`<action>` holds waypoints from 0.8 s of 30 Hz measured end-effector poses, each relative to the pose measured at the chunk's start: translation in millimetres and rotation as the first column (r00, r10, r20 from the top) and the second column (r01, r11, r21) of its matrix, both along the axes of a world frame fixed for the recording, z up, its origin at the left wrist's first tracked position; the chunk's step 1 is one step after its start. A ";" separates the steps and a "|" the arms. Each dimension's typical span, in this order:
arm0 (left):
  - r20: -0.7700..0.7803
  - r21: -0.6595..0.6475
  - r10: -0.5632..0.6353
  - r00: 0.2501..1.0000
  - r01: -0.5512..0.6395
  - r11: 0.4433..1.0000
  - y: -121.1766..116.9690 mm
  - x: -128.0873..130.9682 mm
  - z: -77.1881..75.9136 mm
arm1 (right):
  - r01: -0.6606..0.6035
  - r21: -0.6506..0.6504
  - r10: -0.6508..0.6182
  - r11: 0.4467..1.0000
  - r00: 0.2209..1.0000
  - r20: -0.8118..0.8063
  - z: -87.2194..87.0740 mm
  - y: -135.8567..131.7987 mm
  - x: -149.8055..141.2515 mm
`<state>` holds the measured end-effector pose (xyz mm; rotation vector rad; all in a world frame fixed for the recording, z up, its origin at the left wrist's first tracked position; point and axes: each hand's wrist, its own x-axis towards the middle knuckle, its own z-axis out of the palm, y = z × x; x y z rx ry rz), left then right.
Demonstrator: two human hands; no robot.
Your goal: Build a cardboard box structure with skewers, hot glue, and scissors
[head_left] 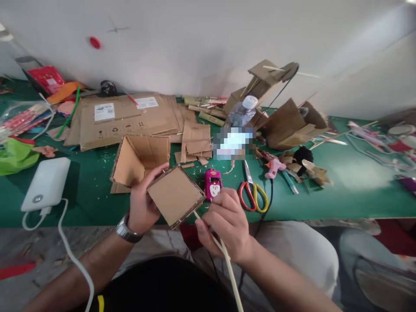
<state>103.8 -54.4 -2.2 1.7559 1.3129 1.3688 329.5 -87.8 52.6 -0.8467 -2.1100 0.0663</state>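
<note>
Currently, the left hand (pixel 143 203) has its fingers clamped on a cardboard square (pixel 175 197) near the front of the desk (pixel 351 182). Opposite, the right hand (pixel 225 223) pinches a wooden stick (pixel 232 279) — tip at the square's edge.

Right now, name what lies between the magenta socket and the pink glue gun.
In the head view, the scissors lie between the magenta socket and the pink glue gun on the green table.

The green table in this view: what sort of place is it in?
Probably a craft or model-making workspace: on the long green table lie flat brown cardboard sheets, metal scissors with red and yellow handles, and what looks like a pale pink glue gun.
</note>
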 end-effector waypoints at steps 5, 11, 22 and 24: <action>0.047 -0.062 -0.006 0.999 0.009 0.998 3.1 -0.1 -11.9 | 0.056 0.061 -0.058 0.997 0.997 0.040 -1.0 -3.3 -2.9; 0.119 -0.151 0.035 0.992 -0.017 0.988 5.4 4.1 -14.6 | 0.121 0.094 -0.128 0.988 0.989 0.078 -3.5 -9.8 -8.2; 0.171 -0.095 0.033 0.985 -0.017 0.995 11.2 4.1 -21.4 | 0.052 0.181 -0.083 0.982 0.982 0.167 3.0 -6.8 -1.5; 0.158 -0.073 0.042 0.986 -0.031 0.997 13.4 2.4 -22.5 | 0.061 0.159 -0.084 0.985 0.987 0.140 4.3 -6.1 -1.2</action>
